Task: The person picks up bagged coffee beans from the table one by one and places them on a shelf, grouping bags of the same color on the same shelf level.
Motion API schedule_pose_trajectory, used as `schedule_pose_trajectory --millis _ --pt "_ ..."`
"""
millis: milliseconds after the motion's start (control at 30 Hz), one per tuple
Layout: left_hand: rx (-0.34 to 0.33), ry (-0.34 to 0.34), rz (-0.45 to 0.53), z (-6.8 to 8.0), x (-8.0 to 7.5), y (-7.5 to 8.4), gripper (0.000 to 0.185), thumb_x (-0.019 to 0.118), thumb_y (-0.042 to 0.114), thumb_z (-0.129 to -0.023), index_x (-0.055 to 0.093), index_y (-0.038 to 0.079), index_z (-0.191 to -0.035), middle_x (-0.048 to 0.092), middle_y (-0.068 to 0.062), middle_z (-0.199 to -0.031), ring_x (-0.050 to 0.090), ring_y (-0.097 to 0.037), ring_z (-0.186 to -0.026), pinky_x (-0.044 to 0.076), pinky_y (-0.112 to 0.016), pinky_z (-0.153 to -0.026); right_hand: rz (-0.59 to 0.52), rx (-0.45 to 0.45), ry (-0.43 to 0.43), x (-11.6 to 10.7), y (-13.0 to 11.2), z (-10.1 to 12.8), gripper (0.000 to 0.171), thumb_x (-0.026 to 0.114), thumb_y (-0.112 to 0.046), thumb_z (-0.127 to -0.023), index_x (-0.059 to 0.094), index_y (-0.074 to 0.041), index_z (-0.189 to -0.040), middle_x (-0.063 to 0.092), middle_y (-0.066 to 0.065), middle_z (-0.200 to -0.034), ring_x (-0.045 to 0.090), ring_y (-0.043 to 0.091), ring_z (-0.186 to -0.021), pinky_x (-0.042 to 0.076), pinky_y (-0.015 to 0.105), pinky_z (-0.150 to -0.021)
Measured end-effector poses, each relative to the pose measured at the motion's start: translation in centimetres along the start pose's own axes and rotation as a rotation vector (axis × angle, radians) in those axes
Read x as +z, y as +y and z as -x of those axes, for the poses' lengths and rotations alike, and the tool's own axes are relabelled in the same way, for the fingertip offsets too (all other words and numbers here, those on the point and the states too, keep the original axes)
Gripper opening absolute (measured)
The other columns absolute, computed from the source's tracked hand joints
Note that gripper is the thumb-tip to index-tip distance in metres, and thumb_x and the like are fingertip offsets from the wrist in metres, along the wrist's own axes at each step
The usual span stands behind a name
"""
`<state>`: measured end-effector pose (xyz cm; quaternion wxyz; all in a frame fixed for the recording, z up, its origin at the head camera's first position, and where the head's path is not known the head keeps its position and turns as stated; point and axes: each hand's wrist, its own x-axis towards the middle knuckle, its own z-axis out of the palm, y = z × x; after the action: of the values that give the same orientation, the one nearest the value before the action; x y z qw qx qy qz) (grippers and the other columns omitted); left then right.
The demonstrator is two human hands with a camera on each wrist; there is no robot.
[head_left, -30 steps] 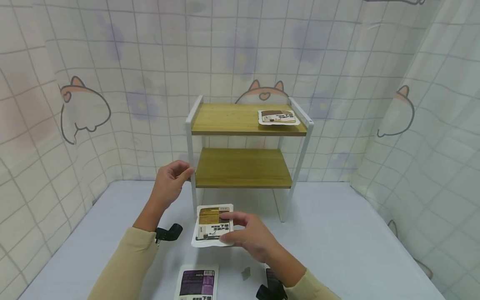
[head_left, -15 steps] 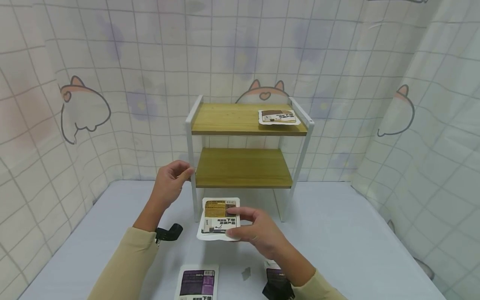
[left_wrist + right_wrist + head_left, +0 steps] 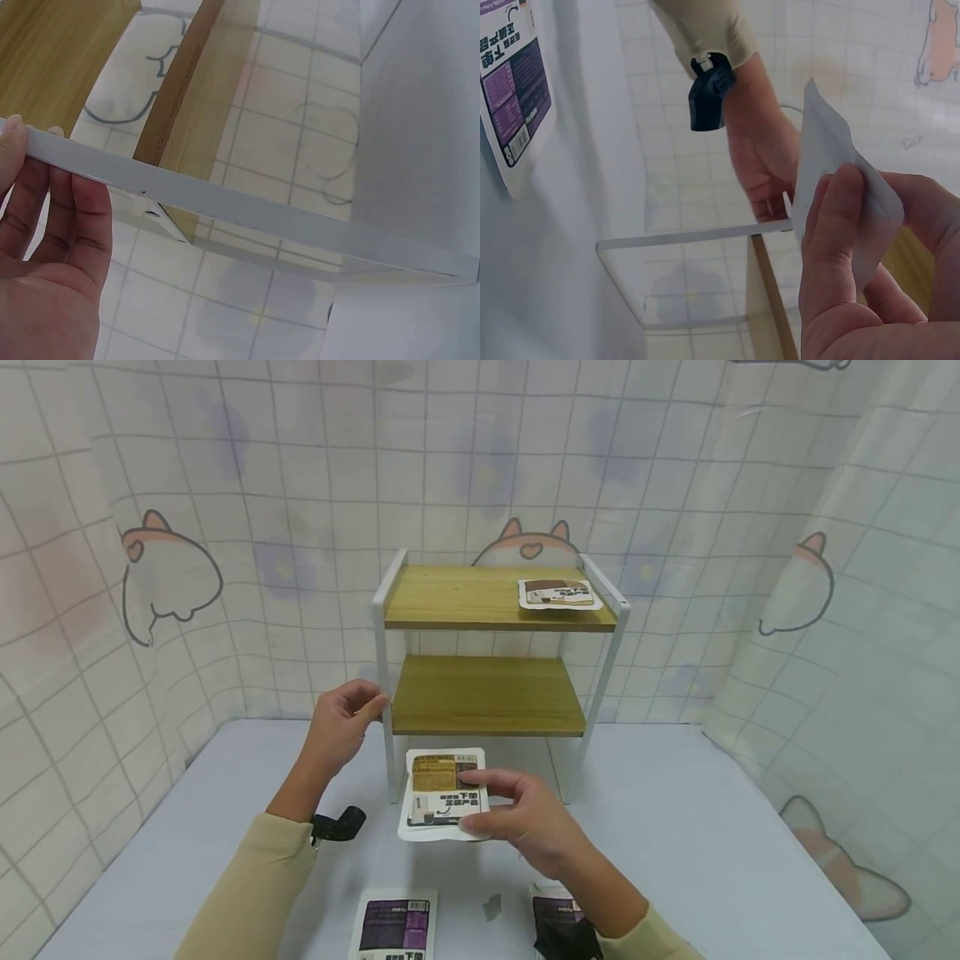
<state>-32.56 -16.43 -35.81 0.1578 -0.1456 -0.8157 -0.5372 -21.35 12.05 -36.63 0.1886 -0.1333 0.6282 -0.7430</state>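
Note:
My right hand (image 3: 517, 817) pinches a white packet with a brown and yellow label (image 3: 441, 792), held above the table in front of a small two-shelf rack (image 3: 491, 647). In the right wrist view the fingers (image 3: 840, 240) are curled round the packet's white edge (image 3: 821, 161). My left hand (image 3: 341, 727) grips the rack's white front left post (image 3: 384, 693); the left wrist view shows its fingers (image 3: 45, 217) behind that post (image 3: 240, 217). A similar packet (image 3: 557, 593) lies on the top shelf at the right. The lower shelf (image 3: 487, 693) is bare.
Two purple-labelled packets lie on the white table near me, one at the left (image 3: 395, 925) and one at the right (image 3: 555, 914), partly hidden by my right wrist. A small grey scrap (image 3: 491, 906) lies between them. Cat-print curtain walls (image 3: 172, 577) close in all sides.
My right hand has carried the brown-labelled packet up and away from me, slightly rightward, toward the rack. The left hand has stayed on the post.

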Motion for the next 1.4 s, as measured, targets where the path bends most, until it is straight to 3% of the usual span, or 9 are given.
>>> schedule_pose_trajectory --millis 233,1000,1400 --pt "-0.015 0.0 0.0 -0.1 -0.2 0.0 0.029 0.064 0.035 -0.102 0.071 0.009 -0.112 0.073 -0.011 -0.106 0.068 -0.019 -0.093 0.055 -0.024 -0.084 0.03 -0.008 -0.006 0.0 -1.3 0.4 0.062 0.077 0.004 -0.085 0.055 0.001 -0.143 0.062 0.022 -0.139 0.072 0.027 -0.11 0.061 0.038 -0.089" --pt "0.023 -0.003 0.064 -0.2 0.1 -0.1 0.026 0.066 0.027 -0.102 0.07 0.003 -0.108 0.071 -0.012 -0.1 0.067 -0.014 -0.087 0.055 -0.022 -0.08 0.098 -0.05 -0.038 -0.5 -5.2 1.7 0.066 0.081 -0.002 -0.085 0.054 0.0 -0.144 0.064 0.023 -0.136 0.073 0.025 -0.107 0.06 0.036 -0.088" --pt "0.02 -0.002 0.068 0.0 0.0 -0.3 0.023 0.066 0.027 -0.102 0.07 0.005 -0.109 0.072 -0.012 -0.102 0.068 -0.015 -0.087 0.056 -0.022 -0.081 0.154 -0.072 -0.033 0.5 -7.4 1.7 0.064 0.083 -0.005 -0.083 0.057 -0.002 -0.142 0.064 0.017 -0.136 0.073 0.022 -0.103 0.06 0.035 -0.089"
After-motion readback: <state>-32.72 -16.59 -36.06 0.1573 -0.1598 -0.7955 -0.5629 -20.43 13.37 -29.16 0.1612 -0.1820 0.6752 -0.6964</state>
